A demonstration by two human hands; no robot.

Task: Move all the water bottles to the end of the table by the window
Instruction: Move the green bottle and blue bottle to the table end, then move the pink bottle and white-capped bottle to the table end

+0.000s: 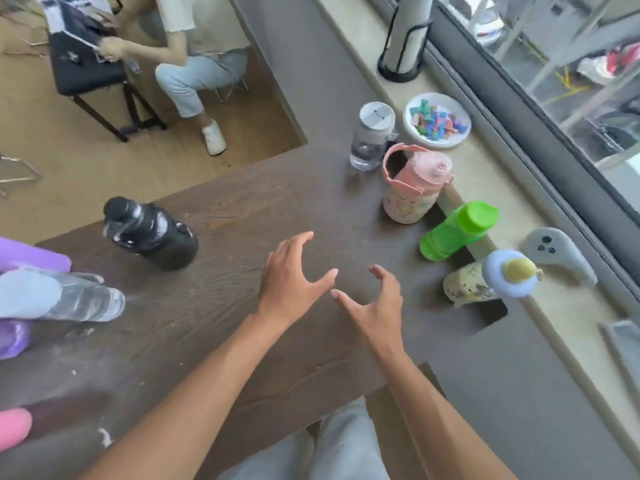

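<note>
Over the middle of the dark wooden table (214,334) my left hand (294,271) and my right hand (372,303) hover open, fingers spread, holding nothing. By the window side stand a clear bottle with a grey lid (370,140), a pink bottle with a handle (415,183), a green bottle (457,230) and a speckled bottle with a pale blue and yellow cap (485,280). A black bottle (149,233) stands at the far left of the table. At the left edge are a clear bottle (76,297), a purple bottle (27,254) and a pink bottle (14,433), each partly cut off.
A beige sill (512,202) runs along the window and holds a white plate of coloured pieces (437,120), a grey controller (557,252) and a black stand with a white cylinder (405,39). A person sits on a chair (194,53) beyond the table beside a black stool (86,67).
</note>
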